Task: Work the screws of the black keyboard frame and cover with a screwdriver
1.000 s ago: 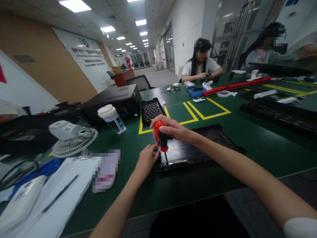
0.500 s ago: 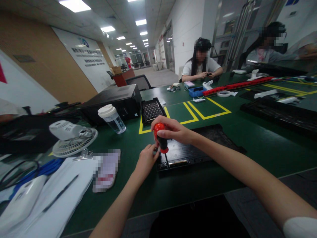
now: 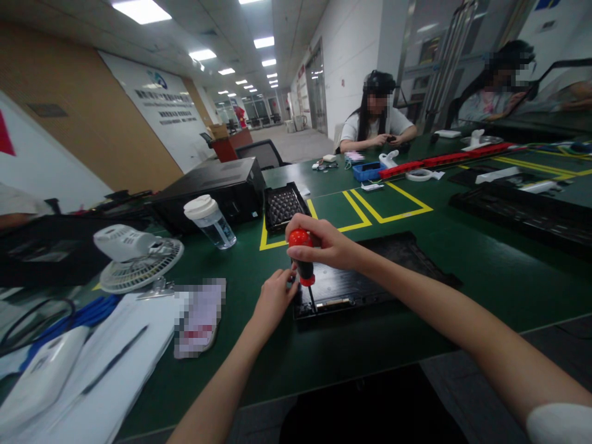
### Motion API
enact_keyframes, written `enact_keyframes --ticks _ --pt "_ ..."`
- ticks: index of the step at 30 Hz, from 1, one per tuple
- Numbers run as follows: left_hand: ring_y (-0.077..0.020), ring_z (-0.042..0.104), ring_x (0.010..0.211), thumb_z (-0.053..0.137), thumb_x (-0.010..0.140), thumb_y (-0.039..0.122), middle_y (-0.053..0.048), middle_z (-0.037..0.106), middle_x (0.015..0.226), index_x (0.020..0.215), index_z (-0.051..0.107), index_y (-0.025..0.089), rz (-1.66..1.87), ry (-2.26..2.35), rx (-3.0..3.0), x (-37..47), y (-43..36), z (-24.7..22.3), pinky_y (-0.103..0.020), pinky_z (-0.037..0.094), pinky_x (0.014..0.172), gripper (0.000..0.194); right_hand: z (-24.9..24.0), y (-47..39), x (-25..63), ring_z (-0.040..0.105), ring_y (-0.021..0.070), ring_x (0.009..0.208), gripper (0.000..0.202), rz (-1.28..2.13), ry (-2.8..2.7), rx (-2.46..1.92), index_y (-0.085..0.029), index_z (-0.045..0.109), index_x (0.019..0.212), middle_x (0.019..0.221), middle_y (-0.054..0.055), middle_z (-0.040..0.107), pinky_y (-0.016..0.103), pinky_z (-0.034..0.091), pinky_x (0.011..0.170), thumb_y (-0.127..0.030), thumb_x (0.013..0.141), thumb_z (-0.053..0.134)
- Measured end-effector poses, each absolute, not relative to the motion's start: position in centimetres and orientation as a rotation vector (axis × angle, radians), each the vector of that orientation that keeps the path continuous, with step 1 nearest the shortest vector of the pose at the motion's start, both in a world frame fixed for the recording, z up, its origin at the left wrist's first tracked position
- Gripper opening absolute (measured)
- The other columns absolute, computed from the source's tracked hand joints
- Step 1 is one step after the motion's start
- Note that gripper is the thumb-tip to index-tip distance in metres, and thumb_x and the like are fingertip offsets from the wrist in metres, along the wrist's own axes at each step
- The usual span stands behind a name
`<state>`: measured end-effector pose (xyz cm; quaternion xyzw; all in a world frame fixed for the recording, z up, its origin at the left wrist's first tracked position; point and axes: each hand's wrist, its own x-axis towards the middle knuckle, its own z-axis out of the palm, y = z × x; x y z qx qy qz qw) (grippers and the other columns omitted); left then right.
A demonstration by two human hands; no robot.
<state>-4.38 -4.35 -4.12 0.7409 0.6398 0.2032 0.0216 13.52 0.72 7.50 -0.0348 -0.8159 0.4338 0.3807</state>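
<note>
My right hand is closed around the red ball-shaped top of a screwdriver with a red and black handle. The screwdriver stands nearly upright, its shaft reaching down to the near left corner of a black plastic panel. A thin metallic strip runs along the panel's near edge, right of the tip. My left hand is at the panel's left edge with its fingers bent and gripping there; the fingertips are partly hidden. What sits under the screwdriver tip is too small to make out.
Left of the hands are a phone, papers with a pen, a white fan and a lidded cup. A black tray and a computer case stand behind. Another person sits across the table.
My right hand's fingers have turned slightly around the screwdriver's top. The tip and panel stay in place, and my left hand has barely shifted. At the far right, a person now holds up a dark-framed object.
</note>
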Motion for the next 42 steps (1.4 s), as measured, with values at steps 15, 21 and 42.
enact_keyframes --ticks 15,21,42 --pt "-0.0162 0.059 0.073 0.052 0.082 0.020 -0.005 0.060 0.089 0.095 0.060 0.017 0.633 1.941 2.250 -4.4 -4.4 -4.0 -0.027 0.046 0.071 0.016 7.4 0.5 13.1 0.033 0.0047 0.055 0.026 0.678 -2.097 -0.126 -0.017 0.042 0.074 0.062 -0.008 0.035 0.018 0.029 0.054 -0.032 0.080 0.062" --pt "-0.0187 0.061 0.077 0.053 0.083 0.022 -0.006 0.062 0.091 0.097 0.060 0.016 0.619 1.958 2.268 -4.6 -4.3 -4.2 -0.029 0.046 0.072 0.017 7.1 0.1 12.8 0.034 0.0056 0.057 0.026 0.611 -2.071 -0.153 -0.016 0.043 0.074 0.065 -0.006 0.036 0.020 0.030 0.055 -0.034 0.080 0.061" --pt "-0.0162 0.060 0.072 0.052 0.083 0.021 -0.004 0.061 0.086 0.093 0.060 0.017 0.642 1.965 2.296 -4.2 -4.4 -3.9 -0.027 0.046 0.070 0.013 6.7 -1.1 10.6 0.028 0.0072 0.052 0.021 0.221 -1.922 -0.672 -0.019 0.040 0.076 0.058 -0.007 0.031 0.023 0.024 0.053 -0.035 0.082 0.051"
